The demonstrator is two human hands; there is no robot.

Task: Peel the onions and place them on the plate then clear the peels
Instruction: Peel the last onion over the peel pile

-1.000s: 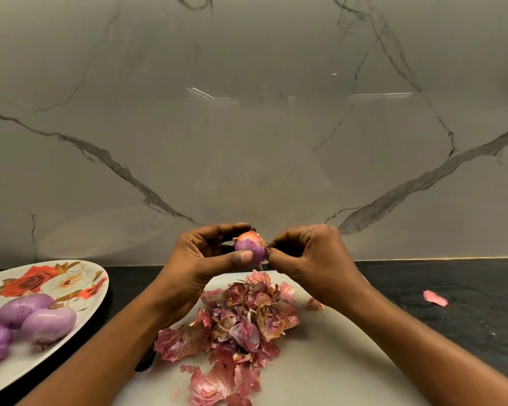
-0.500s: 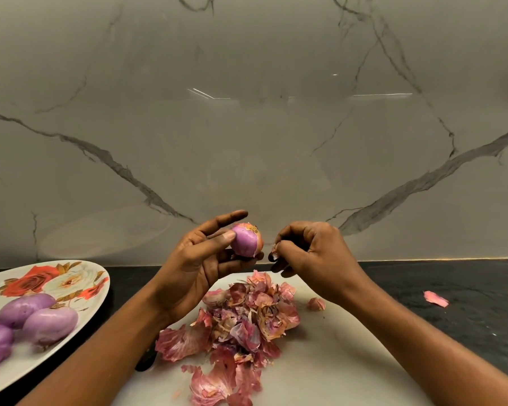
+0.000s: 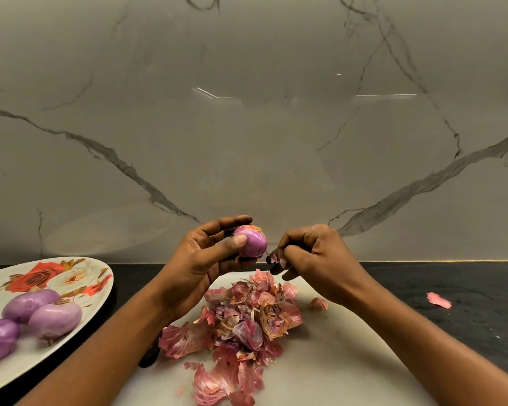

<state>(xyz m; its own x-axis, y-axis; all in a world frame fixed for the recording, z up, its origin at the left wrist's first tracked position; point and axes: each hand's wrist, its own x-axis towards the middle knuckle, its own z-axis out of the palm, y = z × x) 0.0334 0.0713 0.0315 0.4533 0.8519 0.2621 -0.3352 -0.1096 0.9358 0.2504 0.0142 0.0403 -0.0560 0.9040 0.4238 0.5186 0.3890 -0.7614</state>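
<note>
A floral plate sits at the near left on the dark table, cut off by the left edge, with three peeled onions resting together on it. In the middle lies a white cutting board carrying a heap of pink onion peels; one stray peel lies apart on the table to the right. A dark object shows just under the left forearm at the board's edge, too hidden to identify. A veined marble wall closes off the far side.

The left hand is raised above the pile, palm turned inward, thumb and fingers wrapped around a small, mostly peeled onion with a papery bit at its top. The right hand hangs just beside it, fingers curled tight and pinching a small scrap of skin, not touching the onion.
</note>
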